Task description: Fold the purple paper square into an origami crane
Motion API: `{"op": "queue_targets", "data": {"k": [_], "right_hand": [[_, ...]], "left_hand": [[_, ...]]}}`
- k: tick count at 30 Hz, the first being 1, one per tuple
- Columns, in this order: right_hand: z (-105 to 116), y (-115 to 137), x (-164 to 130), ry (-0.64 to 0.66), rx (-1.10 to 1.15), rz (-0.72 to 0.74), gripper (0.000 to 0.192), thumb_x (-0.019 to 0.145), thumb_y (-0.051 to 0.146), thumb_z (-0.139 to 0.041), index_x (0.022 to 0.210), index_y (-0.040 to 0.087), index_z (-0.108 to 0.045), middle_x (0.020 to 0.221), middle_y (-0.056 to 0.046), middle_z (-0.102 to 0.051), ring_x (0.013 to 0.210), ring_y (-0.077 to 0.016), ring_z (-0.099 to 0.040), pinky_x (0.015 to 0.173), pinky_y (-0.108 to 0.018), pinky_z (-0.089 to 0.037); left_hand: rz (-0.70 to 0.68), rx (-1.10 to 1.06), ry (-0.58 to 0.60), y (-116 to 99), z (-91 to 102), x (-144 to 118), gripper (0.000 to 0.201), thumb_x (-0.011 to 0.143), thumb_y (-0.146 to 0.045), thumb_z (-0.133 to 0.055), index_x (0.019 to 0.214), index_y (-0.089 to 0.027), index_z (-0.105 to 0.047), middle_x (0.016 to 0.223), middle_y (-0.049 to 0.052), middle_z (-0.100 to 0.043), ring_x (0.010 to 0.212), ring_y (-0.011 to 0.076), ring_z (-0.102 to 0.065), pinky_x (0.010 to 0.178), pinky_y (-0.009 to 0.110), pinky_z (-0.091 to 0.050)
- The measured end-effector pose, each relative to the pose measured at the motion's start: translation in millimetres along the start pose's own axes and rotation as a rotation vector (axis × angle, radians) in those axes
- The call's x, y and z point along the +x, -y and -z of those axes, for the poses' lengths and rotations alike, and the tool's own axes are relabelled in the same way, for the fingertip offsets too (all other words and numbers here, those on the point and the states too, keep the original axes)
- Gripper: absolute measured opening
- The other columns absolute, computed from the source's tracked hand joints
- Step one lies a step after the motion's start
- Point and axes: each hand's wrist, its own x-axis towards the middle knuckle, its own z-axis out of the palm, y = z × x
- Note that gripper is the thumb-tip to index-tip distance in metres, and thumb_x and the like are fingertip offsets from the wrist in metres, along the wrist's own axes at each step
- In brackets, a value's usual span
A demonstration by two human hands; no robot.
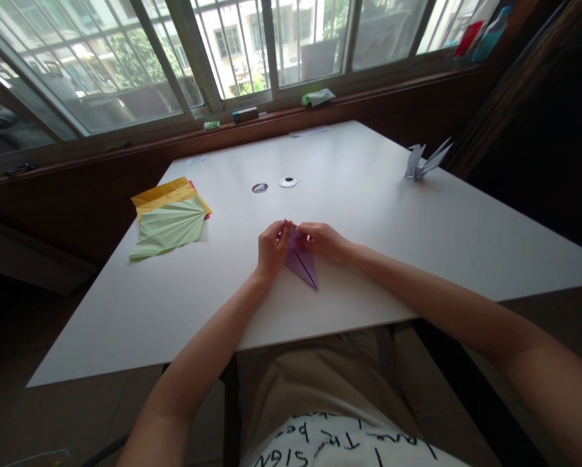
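Note:
A folded piece of purple origami paper (pixel 300 261) is between my two hands, just above or on the white table. Its narrow point faces down toward me, with a dark slit along the middle. My left hand (pixel 273 245) pinches its upper left edge, fingers closed. From the other side, my right hand (pixel 324 240) grips the upper right part between thumb and fingers. The fingertips cover much of the paper's top.
Creased green paper (pixel 170 227) and yellow paper (pixel 167 194) lie at the table's left. Two round stickers or discs, one patterned (pixel 260 188) and one white with a black spot (pixel 287 183), lie beyond my hands. A folded paper crane (pixel 423 162) stands at right on the white table (pixel 392 272).

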Motion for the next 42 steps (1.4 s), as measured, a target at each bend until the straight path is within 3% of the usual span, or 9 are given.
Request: {"op": "queue_targets", "data": {"k": [14, 20, 26, 31, 42], "right_hand": [[-1, -2, 0, -0.002, -0.013, 0.007, 0.009, 0.073, 0.011, -0.043, 0.068, 0.017, -0.048, 0.069, 0.001, -0.051, 0.060, -0.0089, -0.042, 0.058, -0.020, -0.032], [-1, 0, 1, 0.007, -0.037, -0.006, 0.011, 0.073, 0.013, -0.043, 0.065, 0.017, -0.047, 0.067, 0.001, -0.048, 0.059, -0.0089, -0.040, 0.058, -0.020, -0.031], [0, 1, 0, 0.004, -0.038, -0.003, 0.011, 0.073, 0.012, -0.044, 0.063, 0.017, -0.048, 0.067, 0.001, -0.048, 0.059, -0.0088, -0.041, 0.058, -0.020, -0.031], [0, 2, 0, -0.004, -0.070, -0.045, 0.013, 0.074, 0.012, -0.044, 0.062, 0.017, -0.047, 0.065, 0.002, -0.048, 0.058, -0.0086, -0.040, 0.056, -0.020, -0.030], [2, 2, 0, -0.096, -0.195, -0.188, 0.014, 0.077, 0.017, -0.044, 0.064, 0.018, -0.047, 0.067, -0.001, -0.052, 0.060, -0.0113, -0.044, 0.057, -0.022, -0.030]], "left_hand": [[0.004, 0.003, -0.002, 0, 0.3, 0, 0.032, 0.087, -0.039, -0.040, 0.071, -0.018, -0.058, 0.066, 0.000, -0.059, 0.062, 0.0092, -0.050, 0.060, 0.020, -0.040], [-0.014, -0.057, -0.063, 1, -0.5, 0, 0.020, 0.085, -0.034, -0.045, 0.087, -0.021, -0.061, 0.087, 0.001, -0.066, 0.075, 0.0102, -0.057, 0.066, 0.021, -0.044], [-0.011, -0.029, -0.059, 1, 0.5, 0, 0.023, 0.085, -0.036, -0.045, 0.081, -0.020, -0.062, 0.082, 0.001, -0.067, 0.075, 0.0110, -0.059, 0.066, 0.021, -0.044], [-0.006, -0.034, -0.067, 5, -2.1, 2, 0.016, 0.083, -0.029, -0.049, 0.094, -0.022, -0.058, 0.089, 0.002, -0.066, 0.081, 0.0121, -0.060, 0.067, 0.022, -0.046], [0.130, 0.098, 0.071, 16, -4.7, 3, 0.024, 0.074, -0.009, -0.047, 0.093, -0.021, -0.055, 0.089, 0.004, -0.066, 0.078, 0.0153, -0.060, 0.069, 0.027, -0.047]]}}
